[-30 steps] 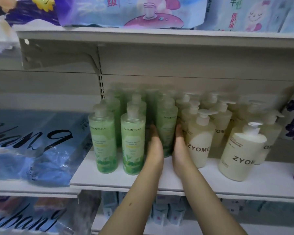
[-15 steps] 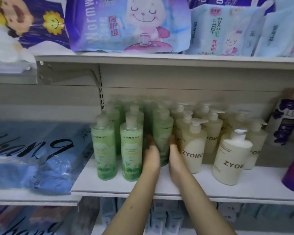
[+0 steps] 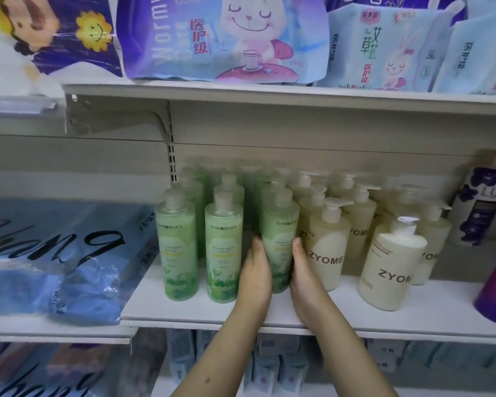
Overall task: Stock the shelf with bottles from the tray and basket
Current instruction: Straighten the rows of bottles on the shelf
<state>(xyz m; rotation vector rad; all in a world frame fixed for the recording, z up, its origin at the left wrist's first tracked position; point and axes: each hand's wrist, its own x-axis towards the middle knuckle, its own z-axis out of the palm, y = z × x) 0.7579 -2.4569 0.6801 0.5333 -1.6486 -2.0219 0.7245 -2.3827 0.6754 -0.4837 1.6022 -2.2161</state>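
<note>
**Both hands flank one green bottle on the shelf**

The person's left hand (image 3: 255, 277) and right hand (image 3: 308, 279) reach over the front edge of the shelf (image 3: 166, 308) and stand on either side of a green bottle (image 3: 279, 233). The fingers (image 3: 257, 245) of both hands lie nearly straight and close together, pressed flat along the bottle's lower sides with their tips pointing toward the back of the shelf. Neither hand wraps around it, and the thumbs cannot be made out. The green bottle stands upright between the two palms, its base on the shelf board and its cap well above the fingertips.

Just outside the left fingers stands a second green bottle (image 3: 224, 250), and a third green bottle (image 3: 179, 247) stands beyond that one. More green ones are ranked behind the fingertips. Touching or nearly touching the back of the right fingers is a cream pump bottle (image 3: 328, 247) marked ZYOME. Farther out on that side another cream pump bottle (image 3: 390, 267) stands forward of its row. A purple-patterned bottle (image 3: 480, 207) sits well beyond it.

Far outside the left hand lie blue plastic packs (image 3: 55, 253). Above the fingertips, the upper shelf carries wipe packs (image 3: 221, 38).
</note>
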